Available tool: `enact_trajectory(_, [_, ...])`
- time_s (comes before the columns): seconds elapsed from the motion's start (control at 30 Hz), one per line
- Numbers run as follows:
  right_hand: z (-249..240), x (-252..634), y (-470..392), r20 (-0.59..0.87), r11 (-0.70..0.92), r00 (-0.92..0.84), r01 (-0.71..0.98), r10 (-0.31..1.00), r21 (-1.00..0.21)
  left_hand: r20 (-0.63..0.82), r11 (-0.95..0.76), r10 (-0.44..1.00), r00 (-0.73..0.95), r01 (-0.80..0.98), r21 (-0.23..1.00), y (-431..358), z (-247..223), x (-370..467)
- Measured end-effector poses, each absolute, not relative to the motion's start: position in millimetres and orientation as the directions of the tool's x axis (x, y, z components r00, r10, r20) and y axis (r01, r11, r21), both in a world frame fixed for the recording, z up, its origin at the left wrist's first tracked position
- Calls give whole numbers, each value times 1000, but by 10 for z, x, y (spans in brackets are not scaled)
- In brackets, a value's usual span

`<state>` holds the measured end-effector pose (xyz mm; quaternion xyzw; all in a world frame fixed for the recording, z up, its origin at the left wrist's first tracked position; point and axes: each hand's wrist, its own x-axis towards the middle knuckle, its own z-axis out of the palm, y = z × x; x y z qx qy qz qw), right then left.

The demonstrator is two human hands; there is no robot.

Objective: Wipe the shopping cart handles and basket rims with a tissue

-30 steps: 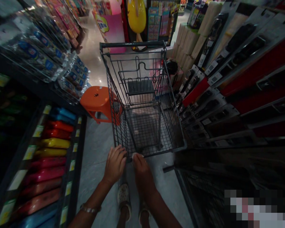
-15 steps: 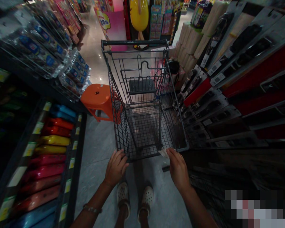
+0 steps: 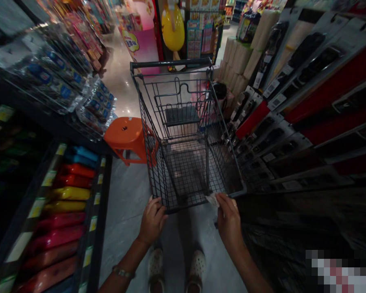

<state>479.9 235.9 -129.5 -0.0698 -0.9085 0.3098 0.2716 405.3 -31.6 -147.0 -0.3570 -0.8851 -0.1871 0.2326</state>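
Note:
A dark metal shopping cart [image 3: 187,160] stands before me, with its basket bare and its handlebar at the far end. My left hand [image 3: 153,219] has its fingers curled over the near left corner of the cart's rim. Pinched between the thumb and fingers of my right hand [image 3: 229,215] is a crumpled whitish tissue or wipe [image 3: 212,200]. The tissue touches or nearly touches the near rim, towards the right corner; the exact contact is hard to make out.
An orange plastic stool [image 3: 125,132] stands close against the cart's left side. Colourful packages [image 3: 70,193] fill the left shelf, below hanging silvery packs [image 3: 99,99]. Packaged goods [image 3: 295,97] hang along the right. Pale rolls [image 3: 238,57] are stacked behind, near a yellow balloon-like object [image 3: 173,28].
My view has shifted slightly, so the cart's handlebar and the stool sit lower in the picture. Both hands stay at the near rim, and my feet appear lower and farther apart.

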Motion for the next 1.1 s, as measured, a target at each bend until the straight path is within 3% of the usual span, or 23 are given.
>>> enact_trajectory(0.37, [-1594,4634,1291,654,681,-712,-348,256,-645,737,641,433,-519,752,153,-294,-1660,3856])
enact_trajectory(0.63, [-1874,4471,1253,790,698,-558,-459,255,-549,872,545,350,-341,831,107,-403,-1940,3576])
enact_trajectory(0.83, [-2108,4332,1243,891,787,-396,-466,223,-404,883,516,422,-204,855,-49,-415,-1816,3488])
enact_trajectory(1.1, [-2473,4215,1340,945,813,-266,-496,190,-304,949,469,260,-180,882,39,-224,-1754,3501])
